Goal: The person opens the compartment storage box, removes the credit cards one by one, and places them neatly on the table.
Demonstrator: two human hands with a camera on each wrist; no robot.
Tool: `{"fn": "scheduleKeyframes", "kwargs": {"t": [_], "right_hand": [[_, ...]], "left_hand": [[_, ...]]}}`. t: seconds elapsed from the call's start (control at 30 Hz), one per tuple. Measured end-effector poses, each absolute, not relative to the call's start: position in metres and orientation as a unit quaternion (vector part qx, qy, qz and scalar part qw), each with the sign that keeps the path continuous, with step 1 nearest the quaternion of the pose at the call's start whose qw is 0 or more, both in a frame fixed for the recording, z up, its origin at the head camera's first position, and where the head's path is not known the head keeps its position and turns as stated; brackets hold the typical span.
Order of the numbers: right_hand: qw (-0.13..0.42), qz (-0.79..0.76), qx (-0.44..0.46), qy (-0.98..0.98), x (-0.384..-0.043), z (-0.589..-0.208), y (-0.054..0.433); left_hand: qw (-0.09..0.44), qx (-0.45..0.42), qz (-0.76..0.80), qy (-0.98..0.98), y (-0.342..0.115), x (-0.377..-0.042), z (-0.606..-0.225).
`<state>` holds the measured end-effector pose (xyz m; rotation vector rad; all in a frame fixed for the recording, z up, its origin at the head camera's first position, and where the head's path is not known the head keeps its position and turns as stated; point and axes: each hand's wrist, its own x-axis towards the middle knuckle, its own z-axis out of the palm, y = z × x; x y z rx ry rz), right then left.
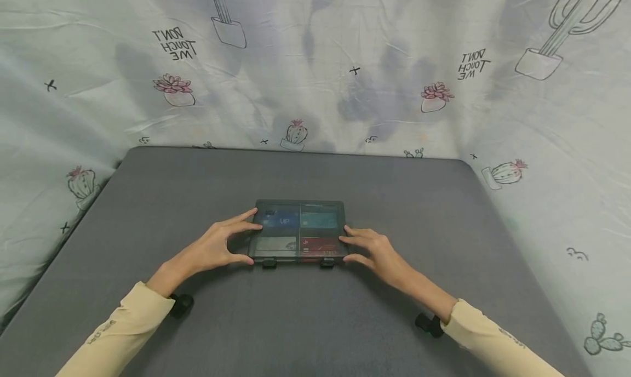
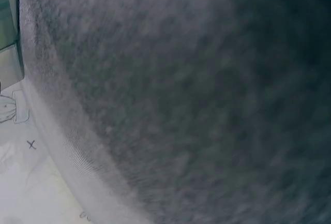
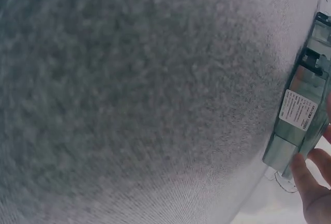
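Observation:
A flat, see-through dark card case (image 1: pixel 299 232) with two black latches on its near edge lies between both hands over the middle of the table. Through its lid show several cards in compartments, among them a blue VIP card (image 1: pixel 281 219), a teal card (image 1: pixel 319 221) and a red card (image 1: pixel 317 246). My left hand (image 1: pixel 217 245) holds the left side, thumb at the near corner and fingers farther up. Opposite it, the right hand (image 1: pixel 377 251) grips the right side. The right wrist view shows a white printed label (image 3: pixel 298 109) on the case.
The grey table (image 1: pixel 296 316) runs out on all sides of the case. A pale curtain (image 1: pixel 276 64) with printed cacti hangs behind the table and along both sides. Each wrist carries a small black camera, such as the left one (image 1: pixel 182 306).

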<state>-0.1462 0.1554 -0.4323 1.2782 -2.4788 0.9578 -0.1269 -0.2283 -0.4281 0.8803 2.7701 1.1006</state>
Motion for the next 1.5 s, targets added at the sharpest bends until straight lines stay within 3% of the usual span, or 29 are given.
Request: {"fn": "scheduleKeyframes", "kwargs": {"t": [0.17, 0.3, 0.43, 0.63, 1.03, 1.23, 1.37, 1.5], "right_hand": [[0.063, 0.335, 0.432, -0.835, -0.148, -0.426, 0.157], [0.020, 0.363, 0.425, -0.829, -0.151, -0.418, 0.158], [-0.019, 0.380, 0.409, -0.829, -0.151, -0.410, 0.159], [-0.034, 0.417, 0.395, -0.818, -0.158, -0.404, 0.162], [-0.061, 0.418, 0.324, -0.846, -0.179, -0.368, 0.163], [-0.032, 0.416, 0.313, -0.853, -0.193, -0.360, 0.158], [0.021, 0.404, 0.302, -0.863, -0.205, -0.358, 0.152], [0.110, 0.405, 0.329, -0.846, -0.220, -0.364, 0.147]], "left_hand": [[0.078, 0.242, 0.428, 0.867, -0.229, -0.125, -0.426], [0.095, 0.216, 0.436, 0.868, -0.230, -0.123, -0.426], [0.089, 0.215, 0.438, 0.868, -0.230, -0.121, -0.431], [0.084, 0.219, 0.455, 0.859, -0.229, -0.120, -0.436], [0.008, 0.275, 0.395, 0.877, -0.232, -0.119, -0.428], [0.001, 0.293, 0.402, 0.868, -0.231, -0.121, -0.431], [-0.001, 0.290, 0.397, 0.871, -0.231, -0.120, -0.432], [0.005, 0.289, 0.403, 0.869, -0.230, -0.121, -0.433]]}}
